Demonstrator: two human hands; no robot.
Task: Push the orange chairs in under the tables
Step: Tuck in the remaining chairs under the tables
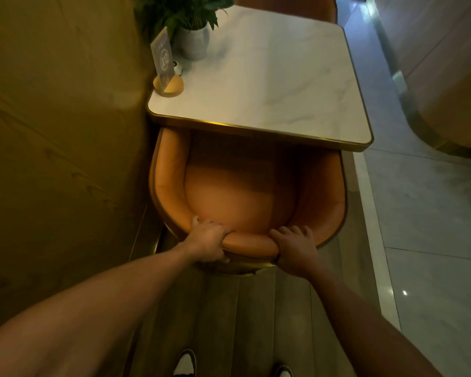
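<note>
**Orange chair part-way under the marble table**

Orange chair sits with its front tucked beneath the table, seat and curved back showing, its left side close along the wooden wall; both hands are on the padded back rim, left hand and right hand apart, each clamped over the cushion; the risk, I'd say, is an uneven shove scraping that wall, or a jolt toppling the potted plant and the table sign.
</note>
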